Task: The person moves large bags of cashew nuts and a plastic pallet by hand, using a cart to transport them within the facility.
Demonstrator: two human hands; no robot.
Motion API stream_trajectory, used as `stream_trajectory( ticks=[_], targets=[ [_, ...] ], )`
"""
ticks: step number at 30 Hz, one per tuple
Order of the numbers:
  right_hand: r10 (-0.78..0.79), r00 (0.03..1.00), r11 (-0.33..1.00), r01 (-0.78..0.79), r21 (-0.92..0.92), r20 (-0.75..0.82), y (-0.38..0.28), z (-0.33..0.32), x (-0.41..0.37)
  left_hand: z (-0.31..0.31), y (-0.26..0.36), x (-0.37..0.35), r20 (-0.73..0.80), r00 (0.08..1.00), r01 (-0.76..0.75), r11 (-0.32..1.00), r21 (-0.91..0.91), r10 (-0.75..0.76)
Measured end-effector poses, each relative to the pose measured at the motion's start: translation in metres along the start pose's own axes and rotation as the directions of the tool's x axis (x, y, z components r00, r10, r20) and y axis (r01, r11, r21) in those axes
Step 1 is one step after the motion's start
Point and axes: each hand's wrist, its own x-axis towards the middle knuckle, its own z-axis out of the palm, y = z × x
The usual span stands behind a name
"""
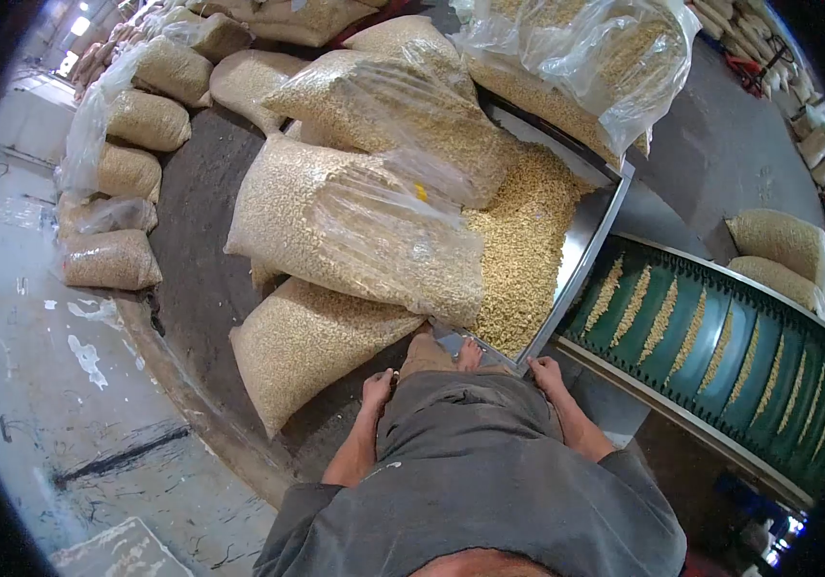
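Note:
My left hand [379, 388] hangs beside my left thigh with its fingers curled; what it holds, if anything, I cannot make out. At the near corner of a metal hopper tray [581, 262], my right hand [545, 373] has its fingers closed on the rim. Pale yellow, nut-like kernels [520, 252] lie heaped in the tray. A large clear-plastic sack [345, 221] of the same kernels rests on its side with its mouth over the heap. Another full sack [316, 346] leans below it, near my left hand.
To the right, a green conveyor belt [710, 351] carries kernels in separate rows between cleats. An opened plastic bag [614, 58] stands behind the tray. Stacked sacks [128, 173] line the left wall, and more sacks [778, 245] lie beyond the conveyor.

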Motion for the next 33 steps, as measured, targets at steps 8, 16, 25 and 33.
stream_trajectory(
  ticks=[8,16,25,33],
  targets=[
    [0.01,0.999,0.995,-0.014,0.096,0.046,-0.031,-0.002,-0.011,-0.004,-0.014,0.013,-0.012,0.999,0.037,0.998,0.051,-0.037],
    [0.073,0.997,0.986,-0.076,0.147,0.023,-0.006,0.03,0.004,-0.043,-0.038,0.035,-0.019,0.995,0.091,0.988,-0.126,-0.094],
    [0.055,0.998,0.996,-0.057,0.067,0.036,-0.073,0.123,-0.01,-0.131,-0.082,0.096,0.024,0.99,0.143,0.983,-0.117,-0.141],
    [0.04,0.986,0.992,-0.058,0.108,0.164,-0.135,0.214,-0.059,-0.218,-0.056,0.174,0.054,0.989,0.143,0.975,-0.17,-0.136]
  ],
)
